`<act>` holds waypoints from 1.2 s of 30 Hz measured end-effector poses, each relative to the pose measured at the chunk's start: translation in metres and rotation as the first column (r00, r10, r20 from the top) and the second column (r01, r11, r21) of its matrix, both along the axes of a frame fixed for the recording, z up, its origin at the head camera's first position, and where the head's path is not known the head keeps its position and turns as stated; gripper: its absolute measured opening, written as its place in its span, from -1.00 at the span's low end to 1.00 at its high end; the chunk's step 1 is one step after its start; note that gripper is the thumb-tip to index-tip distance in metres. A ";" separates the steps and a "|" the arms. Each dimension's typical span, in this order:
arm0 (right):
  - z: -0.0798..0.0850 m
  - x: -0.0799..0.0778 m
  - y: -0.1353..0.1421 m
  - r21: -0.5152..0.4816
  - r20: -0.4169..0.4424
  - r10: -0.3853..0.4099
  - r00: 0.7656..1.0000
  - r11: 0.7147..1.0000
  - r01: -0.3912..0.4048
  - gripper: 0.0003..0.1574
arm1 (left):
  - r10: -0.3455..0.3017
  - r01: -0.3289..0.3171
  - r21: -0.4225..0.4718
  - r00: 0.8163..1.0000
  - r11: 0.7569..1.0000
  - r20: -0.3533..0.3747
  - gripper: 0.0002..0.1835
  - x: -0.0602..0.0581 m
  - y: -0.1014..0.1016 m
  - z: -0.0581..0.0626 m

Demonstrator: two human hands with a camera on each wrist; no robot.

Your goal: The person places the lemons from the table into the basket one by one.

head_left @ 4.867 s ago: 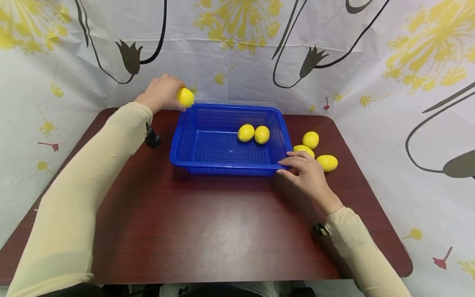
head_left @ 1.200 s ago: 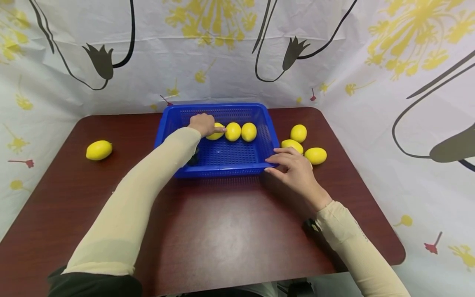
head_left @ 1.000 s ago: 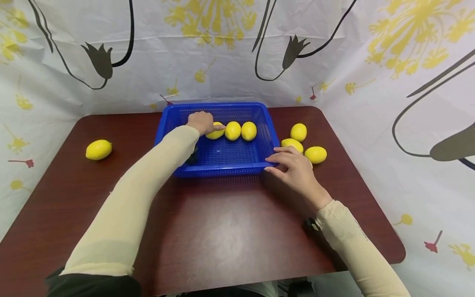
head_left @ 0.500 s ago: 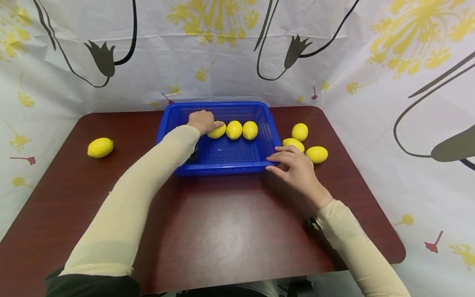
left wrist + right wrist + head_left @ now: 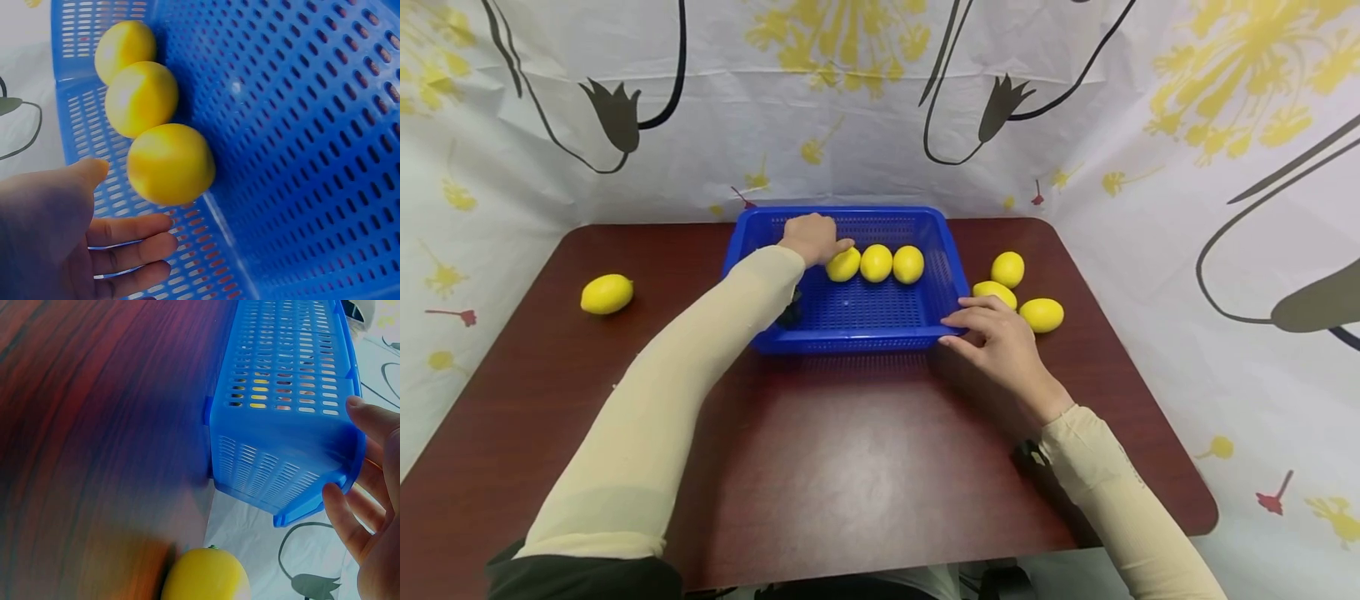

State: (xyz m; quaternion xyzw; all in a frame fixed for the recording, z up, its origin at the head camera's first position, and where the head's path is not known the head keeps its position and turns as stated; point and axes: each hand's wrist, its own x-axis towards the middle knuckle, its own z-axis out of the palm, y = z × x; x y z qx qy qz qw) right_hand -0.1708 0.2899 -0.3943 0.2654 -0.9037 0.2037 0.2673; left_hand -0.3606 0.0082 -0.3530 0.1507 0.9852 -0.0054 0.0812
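Note:
A blue plastic basket with slotted walls stands on the table. Three lemons lie in a row along its far wall: a left lemon, a middle lemon and a right lemon. My left hand is inside the basket beside the left lemon. In the left wrist view, that hand has its fingers extended and a gap to the lemon. My right hand grips the near right corner of the basket, thumb and fingers on either side of the corner in the right wrist view.
Several lemons lie on the dark red table: one lemon at the left, and a back lemon, a lemon beside the basket and an outer lemon at the right. A patterned sheet hangs behind.
My left hand brought a lemon from the back left into the basket, set it beside the other two and let go, drawing slightly back. The right hand stayed at the corner.

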 end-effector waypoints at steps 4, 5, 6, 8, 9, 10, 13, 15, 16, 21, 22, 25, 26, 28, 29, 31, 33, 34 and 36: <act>0.000 0.000 -0.001 0.006 0.006 -0.003 1.000 1.000 0.003 -0.63 | -0.028 0.028 0.014 1.000 0.999 -0.006 -0.48 0.001 -0.004 0.007; 0.000 0.000 -0.001 0.006 0.006 -0.003 1.000 1.000 0.003 -0.63 | -0.035 0.035 0.013 0.999 0.999 -0.004 -0.50 0.001 -0.005 0.009; 0.000 0.000 -0.001 0.008 0.005 -0.003 1.000 1.000 0.003 -0.63 | -0.042 0.042 0.012 0.999 0.999 -0.004 -0.52 0.001 -0.006 0.011; 0.000 0.000 -0.001 0.006 0.006 -0.002 1.000 1.000 0.002 -0.63 | -0.052 0.052 0.006 0.999 0.999 0.009 -0.53 0.001 -0.008 0.017; 0.000 0.000 -0.001 0.004 0.006 -0.001 1.000 1.000 0.001 -0.63 | -0.058 0.058 0.002 0.998 0.998 0.011 -0.53 0.001 -0.009 0.020; 0.000 0.000 -0.001 0.001 0.006 0.000 1.000 1.000 0.000 -0.63 | -0.064 0.064 -0.001 0.998 0.998 0.014 -0.52 0.001 -0.010 0.024; 0.000 0.000 -0.002 -0.006 0.014 -0.003 1.000 1.000 0.003 -0.63 | -0.082 0.082 -0.007 0.996 0.997 0.026 -0.49 0.001 -0.014 0.037; 0.000 0.000 -0.002 -0.008 0.019 -0.008 1.000 1.000 0.008 -0.63 | -0.089 0.089 -0.008 0.996 0.996 0.030 -0.50 0.003 -0.017 0.046; 0.000 0.000 -0.002 -0.008 0.021 -0.009 1.000 1.000 0.010 -0.63 | -0.089 0.090 -0.006 0.995 0.996 0.039 -0.50 0.004 -0.018 0.050; 0.000 0.000 -0.002 -0.017 0.021 -0.009 1.000 1.000 0.010 -0.63 | -0.081 0.081 0.008 0.996 0.997 0.042 -0.53 0.007 -0.027 0.057; 0.000 0.000 -0.002 -0.020 0.021 -0.009 1.000 1.000 0.009 -0.63 | -0.080 0.079 0.013 0.996 0.997 0.042 -0.52 0.006 -0.029 0.056; -0.001 0.000 -0.003 -0.022 0.024 -0.010 1.000 1.000 0.010 -0.63 | -0.080 0.078 0.040 0.996 0.996 0.035 -0.51 0.006 -0.038 0.055; -0.001 0.000 -0.004 -0.022 0.024 -0.010 1.000 1.000 0.010 -0.63 | -0.077 0.075 0.047 0.996 0.996 0.034 -0.51 0.007 -0.041 0.056; -0.001 0.001 -0.005 -0.019 0.025 -0.010 1.000 1.000 0.010 -0.63 | -0.069 0.067 0.049 0.997 0.997 0.035 -0.55 0.008 -0.050 0.057; -0.001 0.001 -0.005 -0.018 0.023 -0.009 1.000 1.000 0.009 -0.63 | -0.064 0.062 0.046 0.997 0.997 0.033 -0.57 0.009 -0.055 0.058; 0.000 0.001 -0.005 -0.020 0.018 -0.004 1.000 1.000 0.004 -0.63 | -0.064 0.063 0.043 0.998 0.997 0.024 -0.56 0.010 -0.065 0.062; 0.000 0.001 -0.005 -0.021 0.007 0.001 1.000 1.000 -0.001 -0.62 | -0.059 0.057 0.040 0.998 0.998 0.026 -0.48 0.012 -0.076 0.066; 0.000 0.001 -0.005 -0.021 -0.002 0.004 1.000 1.000 -0.004 -0.62 | -0.053 0.051 0.043 0.998 0.998 0.030 -0.45 0.012 -0.082 0.068; 0.000 0.001 -0.004 -0.023 -0.008 0.005 1.000 1.000 -0.005 -0.62 | -0.049 0.048 0.059 0.999 0.997 0.023 -0.39 0.013 -0.093 0.072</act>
